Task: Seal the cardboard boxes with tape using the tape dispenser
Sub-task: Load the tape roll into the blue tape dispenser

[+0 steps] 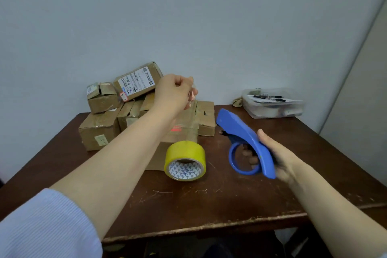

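A yellow tape roll [185, 160] stands on its side on the brown table [209, 205], against the front of a flat cardboard box [180, 132]. Raised above that box, my left hand [174, 92] pinches a strip of clear tape [191, 98] that runs down toward the roll. To the right, my right hand [276, 157] grips the blue tape dispenser [247, 142] by its handle; its ring holds no roll and its nose points up and to the left. Several more cardboard boxes [117, 107] are piled at the back left.
A clear plastic container [272, 103] with pens on top sits at the table's back right corner. The table stands against a pale wall. Its front edge [199, 226] is worn and scratched.
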### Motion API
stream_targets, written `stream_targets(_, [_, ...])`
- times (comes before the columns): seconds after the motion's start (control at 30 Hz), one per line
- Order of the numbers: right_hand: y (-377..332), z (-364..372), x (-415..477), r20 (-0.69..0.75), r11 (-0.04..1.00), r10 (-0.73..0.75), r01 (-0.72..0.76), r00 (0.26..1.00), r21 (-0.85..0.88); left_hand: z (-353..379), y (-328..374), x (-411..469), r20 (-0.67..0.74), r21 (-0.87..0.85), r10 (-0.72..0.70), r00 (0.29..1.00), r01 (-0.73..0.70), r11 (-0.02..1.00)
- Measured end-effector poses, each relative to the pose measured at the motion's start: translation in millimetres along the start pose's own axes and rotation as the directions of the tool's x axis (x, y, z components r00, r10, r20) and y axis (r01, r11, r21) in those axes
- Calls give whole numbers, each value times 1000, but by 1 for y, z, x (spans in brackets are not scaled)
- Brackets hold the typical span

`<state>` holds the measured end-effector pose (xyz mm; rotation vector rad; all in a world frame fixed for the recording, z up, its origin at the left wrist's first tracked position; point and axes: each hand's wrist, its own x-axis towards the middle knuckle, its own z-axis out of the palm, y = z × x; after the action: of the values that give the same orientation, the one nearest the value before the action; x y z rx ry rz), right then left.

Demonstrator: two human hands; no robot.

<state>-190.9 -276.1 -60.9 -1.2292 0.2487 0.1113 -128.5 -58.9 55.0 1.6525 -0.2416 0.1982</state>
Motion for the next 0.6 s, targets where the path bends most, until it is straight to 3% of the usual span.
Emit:
stream_targets(0.17, [14,-6,-9,-25,984,34,-38,999,-176,14,4,0,11,63,17,1000,-17,998])
stream_targets(0.4, [23,-8,8,-242,847,10,-137,970,-514,20,10,-9,56,65,-4,998,0,998])
stream_targets(0.47, [18,-7,14,-282,741,-44,-158,958,-653,21,11,-12,70,53,-13,997,9,999])
stream_targets(0.53, [13,-7,19,-301,567,-122,-183,946,-803,22,12,-15,83,31,-30,996,28,999])
stream_targets(0.6, [10,-7,21,-295,456,-175,-188,939,-870,23,15,-17,94,9,-50,994,49,999])
